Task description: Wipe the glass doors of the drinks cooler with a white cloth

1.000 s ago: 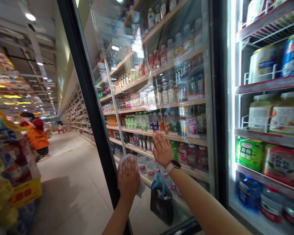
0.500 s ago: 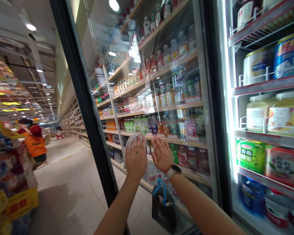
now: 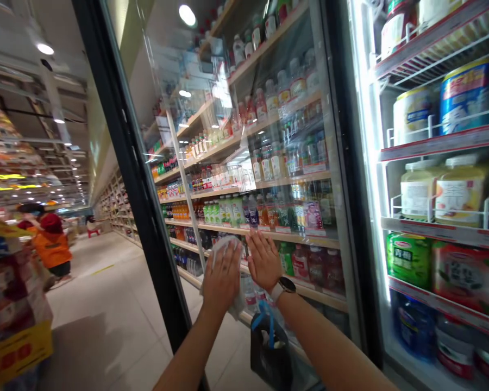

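Under the stretched fingers of my left hand (image 3: 223, 279), a whitish cloth (image 3: 227, 244) is held against the glass door (image 3: 264, 70). The cloth sticks out past the fingertips and along the wrist side. To its right, my right hand (image 3: 264, 260) lies flat on the same glass, fingers out, with no cloth visible under it. A watch (image 3: 286, 284) is on that wrist. Shelves of bottled drinks (image 3: 228, 210) show in the glass. The door stands open, with its black frame (image 3: 134, 179) left of my hands.
To the right is a lit cooler with jars (image 3: 458, 195), cans and packs on wire-railed shelves (image 3: 436, 231). A dark bag (image 3: 269, 353) with blue handles shows low behind the glass. At left are a goods display (image 3: 12, 304) and a person (image 3: 51, 239) in an orange vest on the tiled floor (image 3: 106, 309).
My left hand has slid a little down the glass with the cloth. The right hand has dropped slightly, still flat. The view has shifted a little to the right.
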A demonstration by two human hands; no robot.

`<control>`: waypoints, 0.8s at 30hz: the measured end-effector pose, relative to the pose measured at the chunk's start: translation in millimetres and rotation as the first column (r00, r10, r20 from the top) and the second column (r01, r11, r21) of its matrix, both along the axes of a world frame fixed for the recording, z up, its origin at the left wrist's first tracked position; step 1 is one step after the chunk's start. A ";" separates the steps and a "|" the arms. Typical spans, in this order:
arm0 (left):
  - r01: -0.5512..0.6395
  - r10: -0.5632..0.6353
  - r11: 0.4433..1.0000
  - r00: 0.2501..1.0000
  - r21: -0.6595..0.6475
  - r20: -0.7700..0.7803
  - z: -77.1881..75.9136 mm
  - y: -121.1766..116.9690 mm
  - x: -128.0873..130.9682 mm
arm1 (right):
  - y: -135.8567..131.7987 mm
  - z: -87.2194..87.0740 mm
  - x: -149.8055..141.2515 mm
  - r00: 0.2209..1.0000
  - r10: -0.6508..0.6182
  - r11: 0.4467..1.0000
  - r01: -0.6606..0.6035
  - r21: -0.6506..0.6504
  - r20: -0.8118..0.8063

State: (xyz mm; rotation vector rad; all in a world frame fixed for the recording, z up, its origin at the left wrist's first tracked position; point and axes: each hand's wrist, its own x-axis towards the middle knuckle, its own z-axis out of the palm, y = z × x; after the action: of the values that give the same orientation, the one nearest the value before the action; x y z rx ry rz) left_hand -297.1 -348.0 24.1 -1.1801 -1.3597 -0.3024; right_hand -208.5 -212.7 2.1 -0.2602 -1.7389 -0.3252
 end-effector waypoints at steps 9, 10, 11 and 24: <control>-0.004 0.007 0.993 1.000 0.116 -0.027 23.8 14.7 5.6 | 0.3 -0.3 -1.8 1.000 -0.017 1.000 0.017 0.008 0.001; 0.002 0.001 0.995 1.000 0.103 -0.026 9.9 12.3 4.3 | 0.4 -0.3 -1.8 1.000 -0.016 1.000 0.016 0.009 0.001; 0.009 -0.007 0.996 1.000 0.088 -0.016 -5.2 9.3 2.7 | 0.6 -0.2 -1.7 1.000 -0.014 1.000 0.014 0.011 0.000; 0.030 -0.029 0.999 0.999 0.045 -0.023 5.4 -0.1 -0.7 | 0.0 1.2 -0.6 1.000 -0.001 1.000 0.001 0.013 -0.012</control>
State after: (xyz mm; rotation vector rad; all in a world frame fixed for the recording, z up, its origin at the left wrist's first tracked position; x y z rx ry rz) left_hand -297.8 -348.2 29.5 -1.1631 -1.3106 -0.3382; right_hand -209.0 -212.7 3.3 -0.2534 -1.7244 -0.3351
